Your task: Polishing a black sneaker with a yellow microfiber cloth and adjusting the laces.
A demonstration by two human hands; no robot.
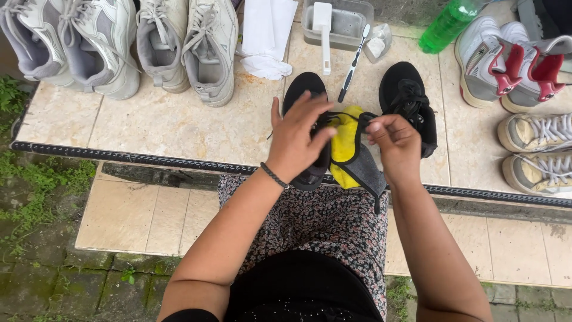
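A pale tiled ledge [179,128] spans the scene, edged near the person by a dark ribbed strip. On its far left stand four grey and cream sneakers [128,45] in a row; on its right side sit a white pair with red lining [512,62] and, nearer, two worn cream sneakers [536,152]. At the middle of the ledge, a black shoe [304,95] lies toe away from the person, with its mate [411,104] just to the right of it. The left hand [295,140] lies over the left black shoe with fingers spread wide and bent across its opening. The right hand [393,140] has its fingertips pinched narrow on a black lace [345,114] that runs across to the left hand. Between the hands sits a yellow cloth [345,146] with a grey cloth [363,170] beneath it (both hanging off the near edge). Farther back are a clear plastic tub [351,27] holding a white brush [323,33], white folded paper [268,36] to the left of it, a green bottle [450,24] lying tilted to the right, and a slim dark toothbrush [353,65] in front of the tub.
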